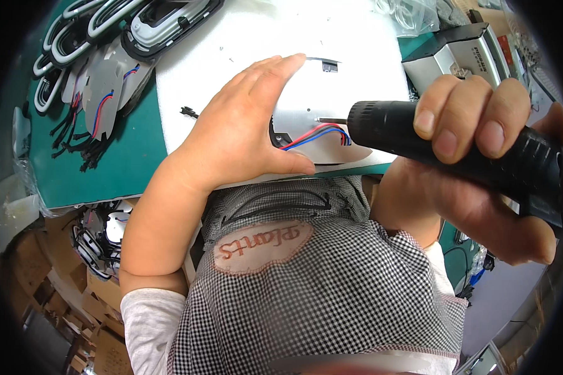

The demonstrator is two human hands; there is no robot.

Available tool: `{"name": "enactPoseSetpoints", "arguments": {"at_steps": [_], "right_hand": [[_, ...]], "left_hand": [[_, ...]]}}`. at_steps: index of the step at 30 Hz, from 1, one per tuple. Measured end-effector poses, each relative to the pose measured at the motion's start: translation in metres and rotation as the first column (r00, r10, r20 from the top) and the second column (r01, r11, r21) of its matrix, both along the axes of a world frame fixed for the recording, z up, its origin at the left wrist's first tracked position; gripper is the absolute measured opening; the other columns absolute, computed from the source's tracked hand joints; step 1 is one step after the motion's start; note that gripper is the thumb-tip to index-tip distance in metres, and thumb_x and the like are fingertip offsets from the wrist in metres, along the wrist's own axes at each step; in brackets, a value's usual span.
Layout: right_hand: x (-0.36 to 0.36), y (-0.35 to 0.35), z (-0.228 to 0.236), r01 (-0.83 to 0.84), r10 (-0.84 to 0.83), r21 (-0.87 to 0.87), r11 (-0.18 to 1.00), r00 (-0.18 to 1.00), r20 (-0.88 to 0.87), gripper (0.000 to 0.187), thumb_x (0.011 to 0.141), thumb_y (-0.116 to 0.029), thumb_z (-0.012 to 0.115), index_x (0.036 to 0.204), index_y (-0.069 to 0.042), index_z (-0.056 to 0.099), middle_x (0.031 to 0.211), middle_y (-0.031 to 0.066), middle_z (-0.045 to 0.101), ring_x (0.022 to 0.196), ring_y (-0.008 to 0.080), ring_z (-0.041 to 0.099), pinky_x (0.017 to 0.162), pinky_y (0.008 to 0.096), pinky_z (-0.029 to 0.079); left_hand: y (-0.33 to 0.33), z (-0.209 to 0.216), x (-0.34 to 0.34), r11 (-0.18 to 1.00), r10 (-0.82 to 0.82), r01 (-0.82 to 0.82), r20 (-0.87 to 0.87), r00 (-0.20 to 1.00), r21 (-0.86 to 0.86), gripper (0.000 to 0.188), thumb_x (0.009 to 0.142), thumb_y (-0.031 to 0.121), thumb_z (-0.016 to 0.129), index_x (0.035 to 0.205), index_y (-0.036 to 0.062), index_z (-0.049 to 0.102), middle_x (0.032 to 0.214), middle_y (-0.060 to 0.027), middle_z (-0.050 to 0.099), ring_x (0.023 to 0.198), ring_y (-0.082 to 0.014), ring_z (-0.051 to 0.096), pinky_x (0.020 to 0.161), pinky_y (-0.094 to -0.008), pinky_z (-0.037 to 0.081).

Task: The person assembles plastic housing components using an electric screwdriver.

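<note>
A silvery rounded plate (331, 90) lies on a white foam sheet (187, 56), close to the table's near edge. Across its left side stretches my left hand (241, 119), fingertips at the far rim and thumb at the near rim, gripping it. Red and blue wires (322, 132) curve over the plate, and a black connector (187, 112) sticks out left of my hand. In my right hand (469, 125) is a black electric screwdriver (381, 128), fingers wrapped round its body. Its thin bit points left over the plate; whether the tip touches a screw I cannot tell.
Silvery plates with wires (103, 103) and oval black-and-grey frames (169, 28) are piled on the green table (134, 169) at the left. A silver-and-black box (453, 53) and a clear plastic bag (410, 15) sit at the back right. Cardboard boxes (106, 350) stand at lower left.
</note>
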State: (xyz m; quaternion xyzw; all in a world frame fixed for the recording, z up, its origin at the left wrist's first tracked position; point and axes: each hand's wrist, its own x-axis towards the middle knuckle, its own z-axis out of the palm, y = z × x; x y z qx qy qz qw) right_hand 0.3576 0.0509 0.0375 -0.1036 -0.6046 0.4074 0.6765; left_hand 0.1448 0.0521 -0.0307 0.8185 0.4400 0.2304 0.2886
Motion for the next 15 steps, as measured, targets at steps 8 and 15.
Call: {"name": "enactPoseSetpoints", "arguments": {"at_steps": [8,15], "right_hand": [[0.021,0.031,-0.003,-0.2,0.161,0.107,0.974,0.94,0.3,0.106,0.077,-0.086,0.055,0.148,-0.008,0.04,0.095,0.0072,0.055,0.066,0.0163,0.059,0.059,0.0348,0.052],[0.003,0.031,0.0,-0.224,0.174,0.118,0.967,0.927,0.333,0.106,0.078,-0.083,0.057,0.151,-0.01,0.034,0.093,0.0082,0.055,0.065,0.0176,0.059,0.058,0.0348,0.052]], "left_hand": [[0.003,-0.001,0.001,1.0,-0.003,0.004,0.03,1.0,-0.009,0.117,0.048,0.03,0.096,0.15,0.0091,0.041,0.144,-0.0179,0.051,0.134,-0.037,0.047,0.113,-0.0431,0.039],[0.003,-0.002,0.0,1.0,0.006,-0.004,0.078,0.997,-0.024,0.116,0.049,0.029,0.096,0.149,0.0095,0.041,0.143,-0.0184,0.052,0.133,-0.0373,0.047,0.113,-0.043,0.039]]}}
